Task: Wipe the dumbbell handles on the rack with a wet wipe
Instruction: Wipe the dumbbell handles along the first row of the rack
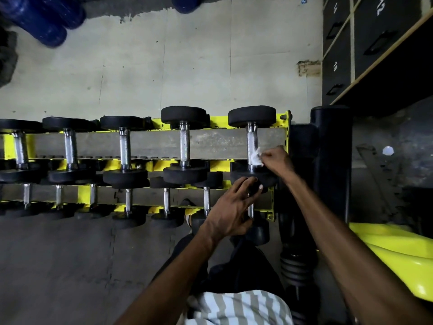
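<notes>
A yellow two-tier rack [284, 127] holds several black dumbbells with chrome handles. My right hand [277, 159] pinches a crumpled white wet wipe [256, 157] against the lower part of the handle [251, 139] of the rightmost top-tier dumbbell. My left hand [230, 209] rests with spread fingers on that dumbbell's near black head [269, 181]; its fingertips touch the rubber. Other handles [184, 143] on the top tier stand bare to the left.
A black padded post [331, 160] stands just right of the rack. Dark numbered boxes [365, 43] are stacked at upper right, a yellow machine part [398, 252] sits at lower right, and blue rolls [44, 17] lie upper left. Dark rubber mat flooring [70, 266] lies in front.
</notes>
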The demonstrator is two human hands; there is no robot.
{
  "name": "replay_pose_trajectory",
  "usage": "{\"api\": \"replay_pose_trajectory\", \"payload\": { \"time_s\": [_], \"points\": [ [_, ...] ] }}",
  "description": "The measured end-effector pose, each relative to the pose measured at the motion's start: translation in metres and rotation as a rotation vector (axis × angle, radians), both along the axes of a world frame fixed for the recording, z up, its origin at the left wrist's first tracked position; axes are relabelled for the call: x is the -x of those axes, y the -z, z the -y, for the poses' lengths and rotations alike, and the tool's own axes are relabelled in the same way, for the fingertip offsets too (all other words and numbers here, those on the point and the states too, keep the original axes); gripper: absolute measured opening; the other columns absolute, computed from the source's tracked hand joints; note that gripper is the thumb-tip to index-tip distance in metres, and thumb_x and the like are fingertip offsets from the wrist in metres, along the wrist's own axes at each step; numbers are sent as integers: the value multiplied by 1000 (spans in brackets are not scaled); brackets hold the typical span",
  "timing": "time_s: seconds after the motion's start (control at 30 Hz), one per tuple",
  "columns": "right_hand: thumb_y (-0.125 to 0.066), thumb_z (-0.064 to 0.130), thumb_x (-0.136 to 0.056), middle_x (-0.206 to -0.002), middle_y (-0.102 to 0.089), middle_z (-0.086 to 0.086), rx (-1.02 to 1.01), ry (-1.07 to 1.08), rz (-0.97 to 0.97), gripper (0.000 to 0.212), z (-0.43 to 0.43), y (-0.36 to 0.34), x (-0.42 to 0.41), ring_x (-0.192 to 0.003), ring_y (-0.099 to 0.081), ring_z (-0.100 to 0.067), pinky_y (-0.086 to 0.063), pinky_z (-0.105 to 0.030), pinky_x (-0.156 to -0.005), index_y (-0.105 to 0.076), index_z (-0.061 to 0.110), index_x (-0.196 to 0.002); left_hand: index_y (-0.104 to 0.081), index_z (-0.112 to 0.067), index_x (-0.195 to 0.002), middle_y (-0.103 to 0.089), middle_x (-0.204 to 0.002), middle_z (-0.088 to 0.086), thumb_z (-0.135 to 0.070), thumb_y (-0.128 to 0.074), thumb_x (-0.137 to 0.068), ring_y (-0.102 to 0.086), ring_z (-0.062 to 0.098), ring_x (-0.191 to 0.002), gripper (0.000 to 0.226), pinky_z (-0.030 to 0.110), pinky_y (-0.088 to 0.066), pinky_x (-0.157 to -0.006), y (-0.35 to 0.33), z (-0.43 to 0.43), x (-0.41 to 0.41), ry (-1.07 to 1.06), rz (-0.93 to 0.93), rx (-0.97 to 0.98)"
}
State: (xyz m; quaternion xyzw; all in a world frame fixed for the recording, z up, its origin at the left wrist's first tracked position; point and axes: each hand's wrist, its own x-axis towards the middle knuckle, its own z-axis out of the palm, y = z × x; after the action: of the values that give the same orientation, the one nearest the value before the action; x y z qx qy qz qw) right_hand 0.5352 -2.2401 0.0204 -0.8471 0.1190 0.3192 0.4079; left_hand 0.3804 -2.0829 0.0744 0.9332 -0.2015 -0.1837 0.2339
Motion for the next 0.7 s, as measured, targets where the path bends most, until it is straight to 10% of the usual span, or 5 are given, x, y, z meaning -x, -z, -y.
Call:
{"api": "replay_pose_trajectory", "payload": {
  "time_s": [0.2, 0.7],
  "points": [
    [-84, 39, -68, -75, -74, 15, 112, -17, 310, 17, 6, -13, 36, -64, -66, 1, -55, -24, -57, -78, 27, -79, -43, -12, -154, -31, -158, 16, -35, -72, -65, -29, 35, -147, 96, 44, -47, -109, -1, 1, 1, -11, 20, 8],
    [-56, 7, -85, -107, -69, -5, 113, -983, 927, 29, -2, -26, -1, -102, -59, -22, -49, -34, -89, -75, 11, -107, -42, -11, -154, -31, -159, 18, -34, -70, -70, -26, 35, -148, 92, 42, -38, -115, -2, 1, 2, -22, 21, -10]
  ]
}}
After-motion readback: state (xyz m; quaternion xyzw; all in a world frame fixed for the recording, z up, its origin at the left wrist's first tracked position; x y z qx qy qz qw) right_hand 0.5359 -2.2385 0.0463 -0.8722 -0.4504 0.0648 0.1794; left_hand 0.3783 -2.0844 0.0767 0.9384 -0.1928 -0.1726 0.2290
